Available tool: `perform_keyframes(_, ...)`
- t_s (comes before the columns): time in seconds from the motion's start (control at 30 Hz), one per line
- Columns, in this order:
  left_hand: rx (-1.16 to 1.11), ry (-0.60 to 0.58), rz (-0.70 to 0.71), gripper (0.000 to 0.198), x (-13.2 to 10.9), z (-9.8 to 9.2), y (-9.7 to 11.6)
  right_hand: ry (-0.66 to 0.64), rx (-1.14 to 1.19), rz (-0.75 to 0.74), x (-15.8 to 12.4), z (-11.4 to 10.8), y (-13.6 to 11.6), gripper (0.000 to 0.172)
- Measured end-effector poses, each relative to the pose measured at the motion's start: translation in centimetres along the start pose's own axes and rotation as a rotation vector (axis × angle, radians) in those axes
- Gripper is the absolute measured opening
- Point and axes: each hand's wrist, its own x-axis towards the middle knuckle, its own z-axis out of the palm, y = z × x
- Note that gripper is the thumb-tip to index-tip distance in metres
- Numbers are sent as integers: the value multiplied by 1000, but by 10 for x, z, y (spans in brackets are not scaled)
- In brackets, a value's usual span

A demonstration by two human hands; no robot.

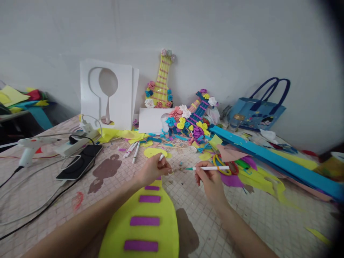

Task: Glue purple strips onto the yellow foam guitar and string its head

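Observation:
A yellow instrument-shaped cutout with purple strips across it lies on the table, its wide end toward me. Over its narrow neck is my left hand, closed on a small white cap, with the fingers wrapped round it. To the right, my right hand holds a white marker whose green tip points left. The marker is uncapped and held above the table, apart from the cutout. The cutout's rounded yellow head shows beyond my left hand.
On the left are a glue gun, a power strip, cables and a phone. Several markers lie beyond the cutout. Decorated paper instruments stand at the back. Scissors, paper scraps, blue strips and a bag are right.

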Motion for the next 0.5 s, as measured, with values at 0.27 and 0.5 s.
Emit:
perform_keyframes(0.27, -288, -13, -43, 52, -6, 10, -6, -7, 11, -5, -6, 6, -6, 17)
perform_keyframes(0.5, -225, 13, -36, 50, -10, 14, -7, -29, 13, 3, -9, 6, -6, 17)
